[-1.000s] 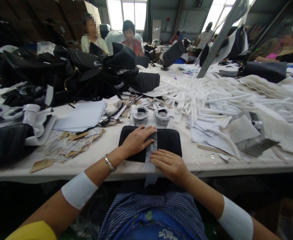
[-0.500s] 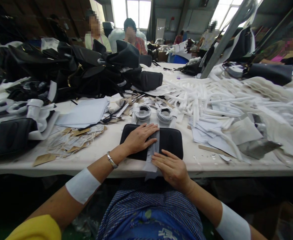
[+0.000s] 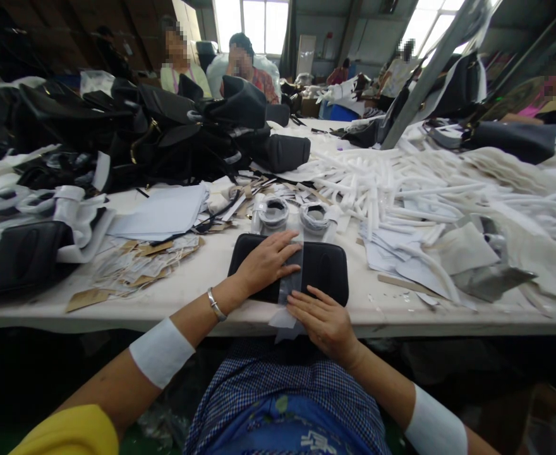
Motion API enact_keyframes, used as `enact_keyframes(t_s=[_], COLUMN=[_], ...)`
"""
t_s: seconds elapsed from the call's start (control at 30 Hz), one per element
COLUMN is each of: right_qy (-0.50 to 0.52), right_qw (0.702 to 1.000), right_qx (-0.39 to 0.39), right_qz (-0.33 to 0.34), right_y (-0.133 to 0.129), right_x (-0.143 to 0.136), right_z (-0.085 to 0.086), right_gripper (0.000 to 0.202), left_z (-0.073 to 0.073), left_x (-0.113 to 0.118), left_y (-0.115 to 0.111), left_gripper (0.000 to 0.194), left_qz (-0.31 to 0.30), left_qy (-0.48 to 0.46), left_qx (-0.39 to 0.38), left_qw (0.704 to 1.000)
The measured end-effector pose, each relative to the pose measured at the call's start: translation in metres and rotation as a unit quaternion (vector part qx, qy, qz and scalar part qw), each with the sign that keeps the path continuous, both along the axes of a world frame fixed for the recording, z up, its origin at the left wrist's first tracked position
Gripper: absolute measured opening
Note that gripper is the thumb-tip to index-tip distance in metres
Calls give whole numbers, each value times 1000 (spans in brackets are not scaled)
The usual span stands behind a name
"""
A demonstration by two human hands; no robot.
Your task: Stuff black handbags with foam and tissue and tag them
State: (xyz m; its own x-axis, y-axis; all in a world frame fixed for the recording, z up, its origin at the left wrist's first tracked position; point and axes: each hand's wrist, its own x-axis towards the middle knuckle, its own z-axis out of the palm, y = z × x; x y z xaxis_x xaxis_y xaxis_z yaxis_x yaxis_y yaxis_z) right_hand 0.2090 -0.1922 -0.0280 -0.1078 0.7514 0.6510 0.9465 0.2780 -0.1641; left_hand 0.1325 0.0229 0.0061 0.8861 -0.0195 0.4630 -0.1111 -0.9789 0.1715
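A black, round-cornered leather-like bag [image 3: 326,268] lies flat at the table's front edge. Across its middle runs a strip of translucent whitish wrapping [image 3: 293,283], its loose end hanging toward me over the edge. My left hand [image 3: 271,260] rests flat on the bag's left half, fingertips on the strip, fingers spread. Over the lower end of the strip lies my right hand [image 3: 323,321], fingers stretched out and pointing left. Just behind the bag stand two rings wrapped in clear film, a left ring [image 3: 273,213] and a right ring [image 3: 314,216].
Left of me sit another black bag [image 3: 24,259], a pile of paper tags [image 3: 138,265] and white sheets [image 3: 162,212]. Black bags [image 3: 164,126] are heaped behind. White padding strips [image 3: 377,183] cover the right side near a slanted metal post [image 3: 424,79]. Several people work beyond.
My left hand has shifted slightly on the bag, its fingers a little more apart. The strip's loose end has moved slightly. My right hand stays nearly in place.
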Motion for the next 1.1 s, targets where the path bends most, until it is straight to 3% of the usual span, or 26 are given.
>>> enact_keyframes(t_s=[0.17,0.37,0.57,0.7,0.87,1.1], right_qy=[-16,3,64,-5,-94,-184], right_qw=[1000,999,996,997,981,965], right_qx=[2,-36,-58,-73,-161,-172], right_qz=[-5,17,25,0,-54,-74], right_y=[-2,-7,-10,-14,-20,-3], right_x=[-1,-2,-2,2,15,18], right_z=[-8,-3,9,11,20,33], right_gripper=[31,29,28,37,55,48], left_z=[-4,-4,-7,-10,-10,-5], left_x=[-14,-46,-55,-53,-53,-54], left_y=[-12,-13,-12,-13,-14,-14], left_gripper=[33,49,63,64,64,64], left_qz=[7,-63,-104,-96,-95,-93], left_qy=[-3,79,112,117,117,116], left_qx=[7,-47,-19,20,33,21], left_qw=[1000,994,988,988,988,989])
